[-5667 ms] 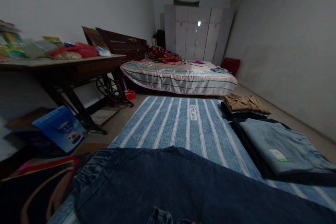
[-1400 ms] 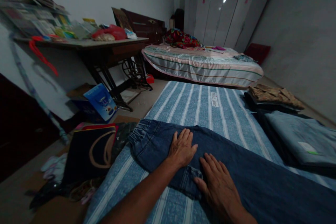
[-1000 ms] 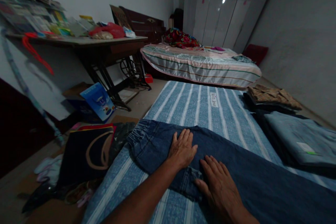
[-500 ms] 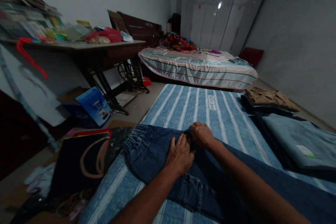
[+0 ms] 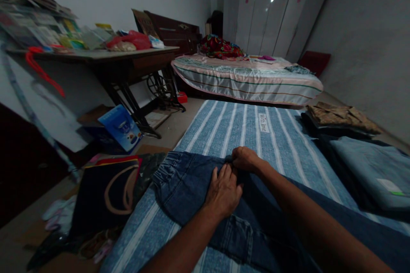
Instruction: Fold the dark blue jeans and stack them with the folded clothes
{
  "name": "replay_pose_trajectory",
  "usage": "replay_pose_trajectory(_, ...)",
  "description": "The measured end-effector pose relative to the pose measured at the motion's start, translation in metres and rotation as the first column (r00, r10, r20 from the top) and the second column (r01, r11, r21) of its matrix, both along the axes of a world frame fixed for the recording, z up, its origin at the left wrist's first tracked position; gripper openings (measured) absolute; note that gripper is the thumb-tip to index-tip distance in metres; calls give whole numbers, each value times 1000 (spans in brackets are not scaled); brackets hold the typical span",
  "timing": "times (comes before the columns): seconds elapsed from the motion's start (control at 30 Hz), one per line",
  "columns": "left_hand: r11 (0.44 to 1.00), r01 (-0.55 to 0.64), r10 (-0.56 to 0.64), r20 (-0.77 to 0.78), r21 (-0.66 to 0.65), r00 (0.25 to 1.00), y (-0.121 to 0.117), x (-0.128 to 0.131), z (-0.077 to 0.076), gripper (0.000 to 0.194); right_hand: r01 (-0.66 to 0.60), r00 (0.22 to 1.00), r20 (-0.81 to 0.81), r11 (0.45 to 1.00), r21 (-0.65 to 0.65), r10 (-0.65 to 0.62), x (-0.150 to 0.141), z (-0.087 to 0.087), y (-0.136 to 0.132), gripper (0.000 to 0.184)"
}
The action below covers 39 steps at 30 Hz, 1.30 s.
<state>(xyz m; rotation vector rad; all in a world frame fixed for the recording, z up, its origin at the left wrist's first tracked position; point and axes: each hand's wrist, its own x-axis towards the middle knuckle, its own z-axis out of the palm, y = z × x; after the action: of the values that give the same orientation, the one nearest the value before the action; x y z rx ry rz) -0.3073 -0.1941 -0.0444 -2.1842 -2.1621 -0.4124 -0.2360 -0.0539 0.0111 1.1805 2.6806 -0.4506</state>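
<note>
We press our left hand [image 5: 223, 194] flat on the dark blue jeans [image 5: 188, 179], spread across the striped bed [image 5: 230, 130], while our right hand's [image 5: 245, 159] grip pinches their far edge.

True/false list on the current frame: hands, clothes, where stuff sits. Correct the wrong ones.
1. The left hand lies spread on the dark blue jeans. True.
2. The pale blue garment bears a white tag. True.
3. The right hand rests on the pale blue garment. False: it is closed at the far edge of the dark blue jeans.
4. The gathered waistband is at the left end of the dark blue jeans. True.
5. The brown patterned garment lies under the sewing table. False: it tops a dark stack on the right.
</note>
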Motion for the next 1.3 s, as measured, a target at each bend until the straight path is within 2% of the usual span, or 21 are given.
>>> replay_pose_trajectory(0.17, 1000, -16, 16, 1, 4, 1000, 0, 0, 3, 42, -16, 1000, 14, 996, -87, 17, -4, 1, 11, 22)
replay_pose_trajectory(0.8, 998, -45, 44, -22, -36, 999, 2, -2, -5, 51, -59, 993, -105, 991, -121, 47, 3, -13, 35, 26)
replay_pose_trajectory(1.07, 997, -64, 64, 0, -50, 998, 2, -1, 1, 55, -122, 988, -132, 944, -305, 85, 12, -5, 45, 20)
replay_pose_trajectory(1.3, 996, -65, 64, -12, -66, 998, 4, -2, -2, 55, -52, 994, -109, 974, -220, 28, 9, -8, 42, 22)
